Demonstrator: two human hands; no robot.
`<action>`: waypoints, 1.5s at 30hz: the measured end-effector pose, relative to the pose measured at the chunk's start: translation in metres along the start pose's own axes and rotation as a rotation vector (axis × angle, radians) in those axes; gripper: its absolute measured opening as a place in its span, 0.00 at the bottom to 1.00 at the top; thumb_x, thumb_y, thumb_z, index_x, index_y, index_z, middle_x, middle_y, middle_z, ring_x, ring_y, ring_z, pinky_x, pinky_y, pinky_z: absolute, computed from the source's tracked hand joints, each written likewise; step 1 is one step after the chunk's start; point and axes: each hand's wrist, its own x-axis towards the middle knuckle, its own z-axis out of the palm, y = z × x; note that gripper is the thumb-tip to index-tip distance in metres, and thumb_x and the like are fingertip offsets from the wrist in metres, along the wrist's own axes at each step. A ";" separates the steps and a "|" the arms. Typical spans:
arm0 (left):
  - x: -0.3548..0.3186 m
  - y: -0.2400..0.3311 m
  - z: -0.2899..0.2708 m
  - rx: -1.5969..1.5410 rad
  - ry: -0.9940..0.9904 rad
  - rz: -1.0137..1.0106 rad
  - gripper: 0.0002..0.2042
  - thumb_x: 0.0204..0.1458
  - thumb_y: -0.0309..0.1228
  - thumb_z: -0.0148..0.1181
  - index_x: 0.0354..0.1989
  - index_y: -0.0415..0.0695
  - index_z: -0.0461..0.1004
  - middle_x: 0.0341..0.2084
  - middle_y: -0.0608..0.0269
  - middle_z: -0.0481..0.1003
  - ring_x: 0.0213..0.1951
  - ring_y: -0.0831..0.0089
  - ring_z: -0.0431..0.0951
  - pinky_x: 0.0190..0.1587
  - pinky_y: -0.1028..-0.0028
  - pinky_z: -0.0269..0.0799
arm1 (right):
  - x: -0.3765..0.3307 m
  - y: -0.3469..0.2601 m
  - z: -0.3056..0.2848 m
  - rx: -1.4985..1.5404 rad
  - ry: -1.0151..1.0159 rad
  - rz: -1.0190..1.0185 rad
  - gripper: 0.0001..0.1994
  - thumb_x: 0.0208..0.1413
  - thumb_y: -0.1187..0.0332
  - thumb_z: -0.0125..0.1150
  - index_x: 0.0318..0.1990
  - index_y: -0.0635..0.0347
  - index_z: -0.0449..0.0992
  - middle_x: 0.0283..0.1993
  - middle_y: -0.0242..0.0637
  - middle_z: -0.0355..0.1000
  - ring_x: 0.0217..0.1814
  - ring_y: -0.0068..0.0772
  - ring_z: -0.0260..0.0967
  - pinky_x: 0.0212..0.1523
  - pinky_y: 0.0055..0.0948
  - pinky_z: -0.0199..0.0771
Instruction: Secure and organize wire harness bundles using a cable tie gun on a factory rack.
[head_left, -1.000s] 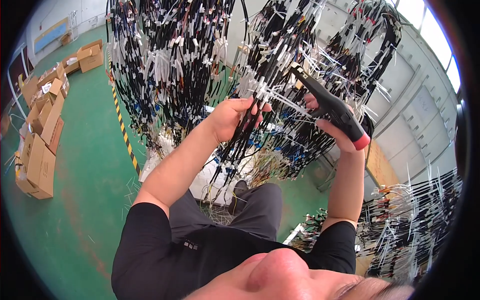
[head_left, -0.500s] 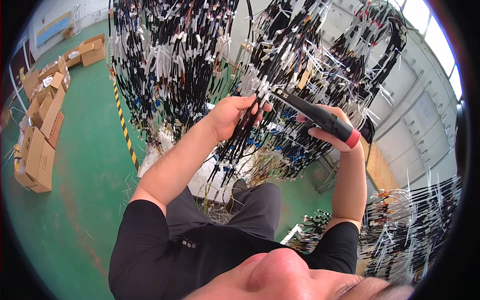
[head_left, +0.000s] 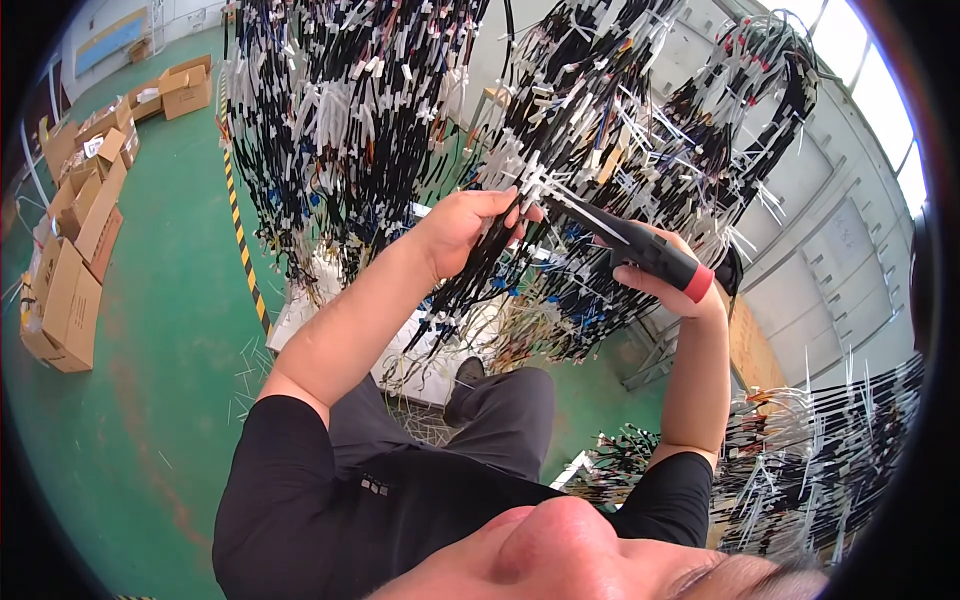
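My left hand (head_left: 462, 228) is closed round a bundle of black wires (head_left: 478, 268), gripped between thumb and fingers near its upper part. The wires hang below the hand, and white connectors (head_left: 533, 184) crowd just above the fingertips. In my right hand (head_left: 668, 284) is a black cable tie gun (head_left: 648, 248) with a red end cap. Its narrow nose points up and left and meets the white pieces beside my left fingers. A thin white strip, looking like a cable tie tail, runs along the tool's nose. My right fingers wrap the handle, partly hidden by the tool.
Thick hanging masses of wire harnesses (head_left: 350, 130) fill the space ahead, with another bunch (head_left: 765, 90) at the far right. More harnesses (head_left: 800, 470) lie at the lower right. Cardboard boxes (head_left: 75, 305) line the left on the green floor (head_left: 160, 400), beside yellow-black tape (head_left: 238, 215).
The gun's nose has come up against the white pieces by my left hand, and a white strip now shows along it. My left hand keeps its hold on the wires.
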 end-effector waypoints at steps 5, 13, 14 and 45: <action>0.001 0.005 0.002 -0.066 -0.038 -0.068 0.17 0.75 0.36 0.47 0.46 0.37 0.79 0.44 0.58 0.83 0.40 0.74 0.82 0.48 0.69 0.81 | -0.016 0.038 0.017 0.298 0.265 0.093 0.27 0.61 0.70 0.73 0.68 0.61 0.74 0.55 0.34 0.81 0.48 0.22 0.76 0.54 0.29 0.78; -0.004 0.006 0.010 -0.018 0.019 -0.062 0.20 0.75 0.38 0.47 0.55 0.33 0.78 0.30 0.71 0.79 0.38 0.76 0.81 0.45 0.71 0.79 | -0.006 0.018 0.028 0.659 0.128 0.076 0.34 0.58 0.60 0.75 0.67 0.69 0.71 0.56 0.55 0.81 0.41 0.33 0.84 0.48 0.33 0.85; -0.004 0.006 0.010 -0.011 0.029 -0.065 0.20 0.75 0.38 0.47 0.55 0.33 0.78 0.30 0.72 0.79 0.38 0.76 0.81 0.45 0.72 0.79 | -0.005 0.019 0.028 0.654 0.106 0.091 0.34 0.58 0.61 0.75 0.67 0.69 0.70 0.56 0.55 0.80 0.42 0.33 0.84 0.49 0.34 0.85; -0.005 -0.003 0.017 0.109 -0.004 0.068 0.15 0.73 0.39 0.55 0.46 0.39 0.80 0.28 0.74 0.73 0.33 0.82 0.71 0.41 0.80 0.68 | -0.001 -0.019 0.027 -0.461 0.164 -0.255 0.21 0.57 0.67 0.73 0.56 0.63 0.76 0.44 0.44 0.77 0.41 0.42 0.74 0.48 0.36 0.76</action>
